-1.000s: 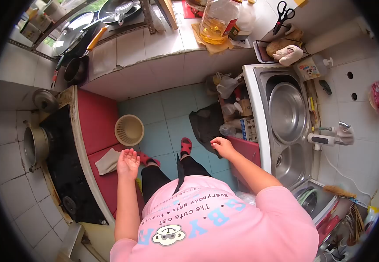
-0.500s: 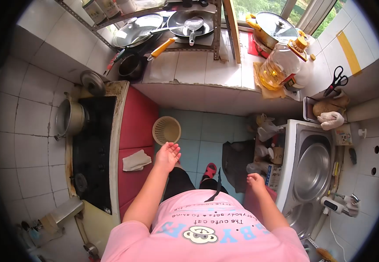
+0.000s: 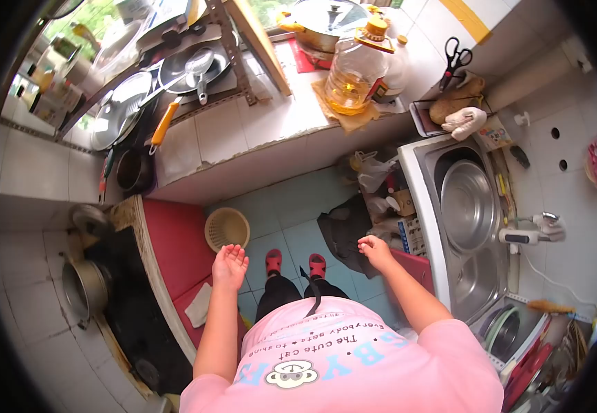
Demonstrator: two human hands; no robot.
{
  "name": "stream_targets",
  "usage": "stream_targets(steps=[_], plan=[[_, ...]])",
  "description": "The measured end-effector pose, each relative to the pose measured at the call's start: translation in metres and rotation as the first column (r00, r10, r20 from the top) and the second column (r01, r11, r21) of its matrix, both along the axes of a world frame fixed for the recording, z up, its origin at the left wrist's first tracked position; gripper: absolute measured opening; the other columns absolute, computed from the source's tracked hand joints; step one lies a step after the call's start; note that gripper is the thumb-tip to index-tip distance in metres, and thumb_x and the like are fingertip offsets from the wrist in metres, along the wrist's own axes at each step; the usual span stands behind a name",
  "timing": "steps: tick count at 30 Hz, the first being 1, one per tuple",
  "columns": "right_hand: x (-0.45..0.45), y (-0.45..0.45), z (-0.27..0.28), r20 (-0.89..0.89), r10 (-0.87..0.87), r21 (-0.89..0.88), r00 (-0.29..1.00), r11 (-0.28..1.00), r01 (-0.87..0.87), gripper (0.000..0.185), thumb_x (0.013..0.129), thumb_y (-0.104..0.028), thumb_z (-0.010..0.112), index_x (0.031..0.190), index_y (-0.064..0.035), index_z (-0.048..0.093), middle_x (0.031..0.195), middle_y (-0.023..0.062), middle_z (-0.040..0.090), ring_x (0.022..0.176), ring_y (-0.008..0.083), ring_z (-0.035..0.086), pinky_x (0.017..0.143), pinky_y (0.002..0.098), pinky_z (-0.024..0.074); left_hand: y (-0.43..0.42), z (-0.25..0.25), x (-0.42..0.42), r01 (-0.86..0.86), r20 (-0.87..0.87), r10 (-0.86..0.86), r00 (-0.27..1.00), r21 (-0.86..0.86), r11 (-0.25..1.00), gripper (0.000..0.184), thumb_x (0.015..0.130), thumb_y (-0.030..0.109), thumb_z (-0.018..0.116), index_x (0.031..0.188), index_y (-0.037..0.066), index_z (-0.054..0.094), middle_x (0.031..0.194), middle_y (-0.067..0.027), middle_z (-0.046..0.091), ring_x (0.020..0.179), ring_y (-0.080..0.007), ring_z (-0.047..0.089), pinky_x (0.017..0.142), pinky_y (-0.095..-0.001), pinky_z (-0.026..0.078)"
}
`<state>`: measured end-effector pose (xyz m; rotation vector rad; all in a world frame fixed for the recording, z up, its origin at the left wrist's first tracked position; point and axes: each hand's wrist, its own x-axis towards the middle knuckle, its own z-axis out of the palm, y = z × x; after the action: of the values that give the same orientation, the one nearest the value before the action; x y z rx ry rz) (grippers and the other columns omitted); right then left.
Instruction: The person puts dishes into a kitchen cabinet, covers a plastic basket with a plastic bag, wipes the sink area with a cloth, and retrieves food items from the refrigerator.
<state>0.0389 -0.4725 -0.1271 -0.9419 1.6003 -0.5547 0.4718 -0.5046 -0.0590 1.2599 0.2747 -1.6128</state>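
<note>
My left hand is held palm up with its fingers apart and nothing in it, just below the beige basket on the floor. A white cloth hangs on the red cabinet front to its left. My right hand has its fingers curled near the thumb; whether anything small is between them cannot be made out. It is nearest to the black bag and the red cabinet door by the sink.
A black stove with a pot stands at left. At right is a steel sink. The back counter holds an oil bottle, a large pot and scissors. Pans sit on a rack.
The view has turned, so the stove, sink and counter appear shifted and tilted. Both feet now show side by side. My hands remain raised in front of the body.
</note>
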Motion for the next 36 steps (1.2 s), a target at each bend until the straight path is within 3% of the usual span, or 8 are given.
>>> stream_targets(steps=[9,11,15,20,22,25,33,36], plan=[[0.032,0.069,0.036,-0.143,-0.273,0.017,0.951,0.96,0.278,0.019,0.09,-0.004,0.053,0.107,-0.0006,0.06,0.1,0.0103,0.065,0.084,0.0149,0.063,0.077,0.0275,0.0512,-0.058,-0.022,0.007,0.426,-0.013,-0.426,0.905,0.07,0.902,0.019,0.095,0.031,0.046,0.092,0.014,0.054,0.09,-0.0003,0.062,0.085,-0.0157,0.059,0.076,-0.0354,0.047],[0.039,0.082,0.05,-0.104,-0.452,-0.046,0.886,0.892,0.449,0.018,0.087,-0.005,0.056,0.103,0.0003,0.062,0.095,0.0117,0.067,0.083,0.0168,0.065,0.076,0.0291,0.0526,-0.066,-0.025,0.001,0.468,-0.029,-0.467,0.884,0.052,0.882,0.016,0.095,0.029,0.048,0.092,0.014,0.054,0.09,-0.0006,0.062,0.084,-0.016,0.06,0.076,-0.0353,0.048],[0.044,0.119,0.074,-0.128,-0.582,-0.02,0.803,0.811,0.585,0.018,0.088,-0.004,0.054,0.104,0.0025,0.061,0.095,0.0124,0.066,0.085,0.0164,0.064,0.076,0.0289,0.053,-0.073,-0.028,-0.023,0.596,-0.074,-0.593,0.802,0.02,0.803,0.015,0.093,0.027,0.05,0.092,0.013,0.054,0.09,-0.0022,0.062,0.084,-0.0164,0.06,0.076,-0.0348,0.048],[0.052,0.175,0.087,-0.165,-0.672,-0.008,0.722,0.733,0.681,0.018,0.092,-0.011,0.055,0.107,-0.0022,0.06,0.098,0.0071,0.066,0.085,0.0124,0.062,0.074,0.0247,0.0491,-0.07,-0.028,-0.046,0.717,-0.114,-0.71,0.694,0.025,0.697,0.017,0.092,0.026,0.05,0.095,0.01,0.053,0.092,-0.0046,0.062,0.084,-0.0183,0.06,0.074,-0.0342,0.047],[0.059,0.197,0.079,-0.113,-0.732,-0.073,0.672,0.681,0.729,0.017,0.09,-0.01,0.058,0.105,-0.0013,0.061,0.094,0.0088,0.066,0.084,0.0134,0.062,0.074,0.0257,0.0499,-0.067,-0.034,-0.054,0.753,-0.119,-0.746,0.655,0.02,0.658,0.018,0.09,0.027,0.055,0.096,0.01,0.055,0.092,-0.0044,0.063,0.084,-0.018,0.061,0.074,-0.0344,0.048],[0.065,0.217,0.071,-0.197,-0.693,-0.165,0.694,0.721,0.673,0.019,0.09,-0.015,0.059,0.104,-0.0025,0.063,0.095,0.0077,0.067,0.088,0.0155,0.063,0.079,0.0299,0.0504,-0.067,-0.036,-0.063,0.798,-0.116,-0.792,0.599,0.012,0.602,0.013,0.09,0.027,0.056,0.087,0.015,0.058,0.089,0.0004,0.064,0.083,-0.0157,0.06,0.075,-0.0342,0.047],[0.073,0.254,0.073,-0.138,-0.786,-0.221,0.603,0.618,0.755,0.021,0.086,-0.014,0.056,0.103,-0.0031,0.063,0.087,0.011,0.068,0.08,0.0187,0.064,0.071,0.0321,0.0505,-0.038,-0.011,-0.107,0.896,-0.004,-0.896,0.443,0.016,0.443,0.018,0.095,0.031,0.048,0.092,0.015,0.057,0.095,0.0024,0.061,0.087,-0.0144,0.058,0.079,-0.0332,0.045],[0.062,0.289,0.08,-0.098,-0.789,-0.177,0.607,0.614,0.769,0.019,0.09,-0.01,0.056,0.106,-0.0012,0.061,0.093,0.0072,0.065,0.085,0.0123,0.06,0.077,0.0282,0.0493,-0.008,-0.003,-0.139,0.914,0.032,-0.913,0.406,0.0,0.406,0.019,0.096,0.031,0.047,0.092,0.015,0.056,0.095,0.0029,0.061,0.087,-0.0133,0.058,0.078,-0.0325,0.045]])
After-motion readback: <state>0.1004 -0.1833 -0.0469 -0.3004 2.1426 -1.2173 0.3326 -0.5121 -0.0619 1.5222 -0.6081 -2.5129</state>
